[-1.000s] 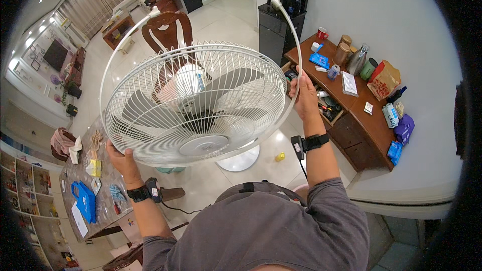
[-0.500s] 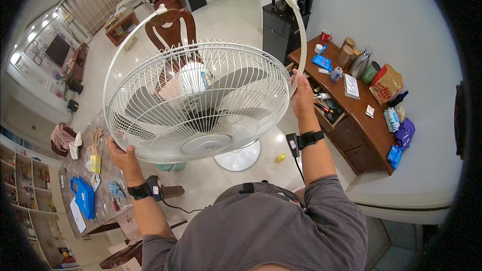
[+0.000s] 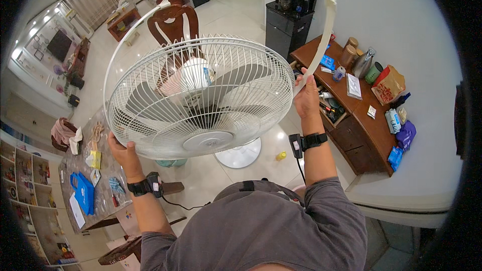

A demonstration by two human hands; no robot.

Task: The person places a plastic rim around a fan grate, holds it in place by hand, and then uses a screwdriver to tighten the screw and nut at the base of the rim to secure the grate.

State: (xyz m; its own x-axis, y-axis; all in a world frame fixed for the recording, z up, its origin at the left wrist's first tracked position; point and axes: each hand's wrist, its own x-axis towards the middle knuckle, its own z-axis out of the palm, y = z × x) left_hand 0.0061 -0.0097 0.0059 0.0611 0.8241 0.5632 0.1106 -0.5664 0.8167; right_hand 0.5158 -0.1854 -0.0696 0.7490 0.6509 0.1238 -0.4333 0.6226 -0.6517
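Holding up a white wire fan guard (image 3: 201,95) at chest height, w/ the grey blades and motor hub showing through the grille, the person grips it at both edges. Left hand (image 3: 123,150) is curled onto the lower left rim. Right hand (image 3: 307,98) is closed on the right side, pinching a white plastic rim band (image 3: 324,40) that has sprung loose (its free end sticks up toward the wall). Below the guard sits the fan's round white base (image 3: 238,153) on the tile floor, a small yellow object (image 3: 281,156) beside it. To the left, a cluttered table (image 3: 103,198) w/ a blue bag (image 3: 83,190); to the right, a wooden sideboard (image 3: 361,130) w/ jars and packets.
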